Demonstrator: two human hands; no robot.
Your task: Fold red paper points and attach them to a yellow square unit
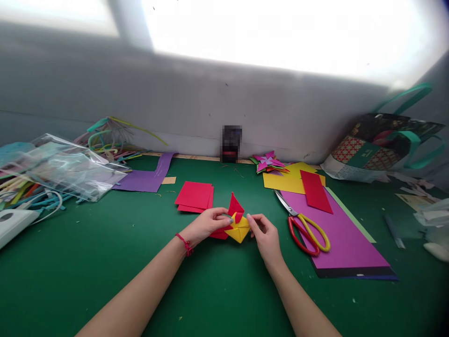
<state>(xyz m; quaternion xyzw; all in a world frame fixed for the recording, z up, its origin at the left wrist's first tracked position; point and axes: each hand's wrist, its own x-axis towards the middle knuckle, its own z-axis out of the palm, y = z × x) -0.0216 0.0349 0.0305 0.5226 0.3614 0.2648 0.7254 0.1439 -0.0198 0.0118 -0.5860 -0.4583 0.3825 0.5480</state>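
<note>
A folded red and yellow paper piece (pixel 235 223) lies on the green table (pixel 105 262) at the centre. My left hand (pixel 206 224) pinches its left side, fingers closed on the red folds. My right hand (pixel 264 233) grips the yellow corner on the right with thumb and fingertips. A red string bracelet sits on my left wrist. One red flap stands up between the two hands.
Red paper squares (pixel 194 195) lie just behind. Scissors (pixel 304 225) with red and yellow handles rest on purple paper (pixel 336 234) at right, by yellow sheets and a paper pinwheel (pixel 268 162). Plastic bags (pixel 59 168) and straws are left; a shopping bag (pixel 382 145) far right.
</note>
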